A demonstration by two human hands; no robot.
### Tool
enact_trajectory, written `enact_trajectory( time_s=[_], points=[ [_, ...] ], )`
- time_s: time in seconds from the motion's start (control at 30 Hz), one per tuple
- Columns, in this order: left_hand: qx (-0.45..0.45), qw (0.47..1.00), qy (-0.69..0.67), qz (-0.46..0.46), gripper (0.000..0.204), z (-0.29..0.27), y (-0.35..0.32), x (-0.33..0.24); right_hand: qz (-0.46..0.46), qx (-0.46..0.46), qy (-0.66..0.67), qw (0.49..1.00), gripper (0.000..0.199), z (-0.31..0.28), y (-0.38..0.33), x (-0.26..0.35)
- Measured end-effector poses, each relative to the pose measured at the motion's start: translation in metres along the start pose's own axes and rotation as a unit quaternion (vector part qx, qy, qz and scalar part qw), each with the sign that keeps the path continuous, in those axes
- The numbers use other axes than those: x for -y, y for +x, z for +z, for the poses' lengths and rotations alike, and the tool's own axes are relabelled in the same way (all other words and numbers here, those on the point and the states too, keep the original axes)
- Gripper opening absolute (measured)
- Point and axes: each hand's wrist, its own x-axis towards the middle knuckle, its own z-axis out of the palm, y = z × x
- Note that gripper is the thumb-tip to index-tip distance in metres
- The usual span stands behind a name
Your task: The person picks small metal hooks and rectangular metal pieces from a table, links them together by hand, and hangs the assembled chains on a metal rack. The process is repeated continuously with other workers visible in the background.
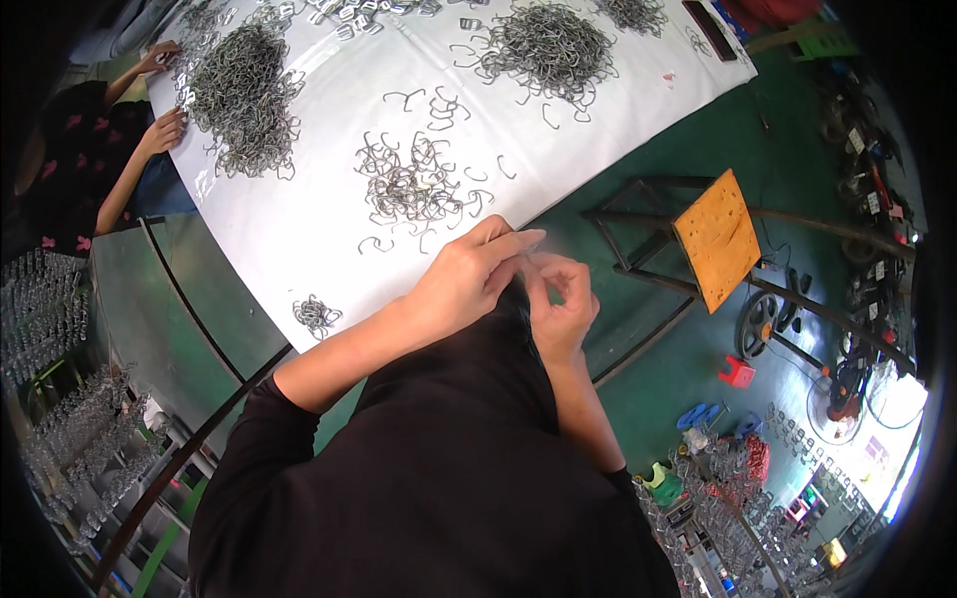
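Wire clips, bent grey metal, loose stock on a white-covered bench (299, 239).

Nearest heap of wire clips (414, 189) lay just beyond the person's hands, close enough to draw from without stretching; a small separate cluster (316, 315) sat near the bench edge by the left forearm. Left hand (469, 279) and right hand (560, 299) were held together at the bench edge, over the dark lap; fingers of both were pressed together at the tips as if pinching something small, but whatever lay between them was too small to tell. Larger piles (244, 95) and (548, 50) lay further up the bench, one beside a co-worker's hands (164, 130). An orange-topped stool (718, 237) stood on the green floor to the right, well apart.
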Motion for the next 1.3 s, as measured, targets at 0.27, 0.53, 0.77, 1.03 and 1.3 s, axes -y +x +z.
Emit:
enact_trajectory(
  time_s=[0.27,0.53,0.77,1.03,1.3],
  points=[
    [-0.048,0.998,-0.037,-0.011,0.022,0.000,-0.016,0.009,0.016,0.122,-0.054,0.991,0.007,0.019,0.075,-0.037],
    [-0.091,0.992,-0.085,-0.024,0.019,0.009,-0.025,0.008,-0.095,0.284,-0.264,0.917,0.011,0.164,0.166,-0.103],
    [-0.111,0.991,-0.074,-0.028,0.019,0.016,-0.028,0.012,-0.071,0.322,-0.196,0.923,0.012,0.156,0.169,-0.117],
    [-0.121,0.990,-0.066,-0.031,0.024,0.020,-0.027,0.015,0.196,0.160,0.263,0.931,0.021,0.012,0.096,-0.029],
    [-0.158,0.984,-0.079,0.006,0.015,0.027,-0.018,0.015,0.202,0.044,0.253,0.945,0.034,-0.026,0.024,0.038]
  ],
)
